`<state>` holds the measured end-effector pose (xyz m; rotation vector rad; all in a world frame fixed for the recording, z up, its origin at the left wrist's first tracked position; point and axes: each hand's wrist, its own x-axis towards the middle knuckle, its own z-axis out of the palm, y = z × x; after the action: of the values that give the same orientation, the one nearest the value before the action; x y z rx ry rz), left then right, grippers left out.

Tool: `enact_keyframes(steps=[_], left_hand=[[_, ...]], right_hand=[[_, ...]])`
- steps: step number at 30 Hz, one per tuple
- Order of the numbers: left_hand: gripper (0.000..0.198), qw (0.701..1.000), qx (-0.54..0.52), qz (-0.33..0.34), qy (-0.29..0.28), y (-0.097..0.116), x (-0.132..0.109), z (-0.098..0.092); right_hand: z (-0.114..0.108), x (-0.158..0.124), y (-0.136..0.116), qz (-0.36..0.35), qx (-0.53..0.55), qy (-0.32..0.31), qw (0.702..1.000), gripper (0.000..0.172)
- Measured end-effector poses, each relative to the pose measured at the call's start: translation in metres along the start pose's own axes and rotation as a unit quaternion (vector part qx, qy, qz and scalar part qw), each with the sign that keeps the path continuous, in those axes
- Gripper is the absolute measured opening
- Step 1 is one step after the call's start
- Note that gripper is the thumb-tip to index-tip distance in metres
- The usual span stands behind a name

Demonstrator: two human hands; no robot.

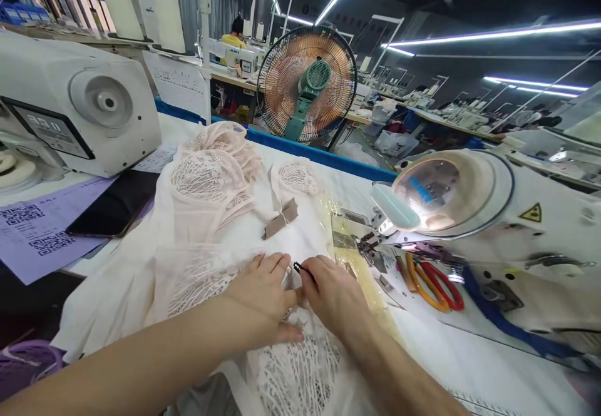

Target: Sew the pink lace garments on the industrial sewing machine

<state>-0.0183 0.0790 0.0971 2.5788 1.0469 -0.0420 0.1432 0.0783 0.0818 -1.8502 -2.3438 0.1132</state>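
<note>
Pale pink lace fabric (pixel 303 372) lies under both of my hands on the white tabletop. My left hand (pixel 258 300) rests on it with fingers stretched out and the thumb apart. Close beside it, my right hand (pixel 331 291) is closed around a small dark tool, whose black tip (pixel 297 267) sticks out past the fingers; the rest of it is hidden. Beyond the hands lie a stack of lace bra cups (pixel 206 175), a separate lace piece (pixel 295 178) and a brown strip (pixel 280 218) with thread around it.
At right stands a sewing machine (pixel 526 216), with orange-and-red-handled scissors (pixel 432 283) near its needle area. Another machine (pixel 107 103), a black phone (pixel 115 203) and purple paper (pixel 28 231) are at left. A large fan (pixel 307 84) stands beyond the table's blue edge.
</note>
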Motion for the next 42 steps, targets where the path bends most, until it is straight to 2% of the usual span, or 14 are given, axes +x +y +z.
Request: enact_keyframes(steps=[6,18,23,28,34,38,42], left_hand=[[0.053,0.999,0.014,0.022,0.035,-0.004,-0.001,0.009],[0.052,0.999,0.018,0.022,0.037,-0.004,-0.001,0.011],[0.051,1.000,0.010,0.013,0.023,-0.003,0.001,0.010],[0.054,1.000,0.015,0.013,0.016,-0.003,0.002,0.008],[0.059,0.999,0.036,0.011,0.032,-0.002,0.001,0.008],[0.057,0.999,0.029,0.002,0.019,-0.001,0.001,0.007],[0.057,1.000,0.025,0.008,0.010,0.000,0.003,0.005]], right_hand=[[0.005,0.002,0.002,-0.025,-0.020,0.005,0.999,0.018],[0.006,0.003,-0.001,-0.040,-0.056,-0.004,0.998,0.016],[0.000,0.001,-0.001,-0.047,-0.059,-0.023,0.997,0.014],[-0.007,-0.008,0.002,-0.031,-0.071,-0.047,0.996,0.020],[-0.022,-0.023,0.012,-0.009,-0.076,-0.086,0.993,0.021],[-0.028,-0.017,0.007,0.007,-0.068,-0.075,0.995,0.019],[-0.019,-0.002,-0.001,0.000,-0.059,-0.062,0.996,0.016]])
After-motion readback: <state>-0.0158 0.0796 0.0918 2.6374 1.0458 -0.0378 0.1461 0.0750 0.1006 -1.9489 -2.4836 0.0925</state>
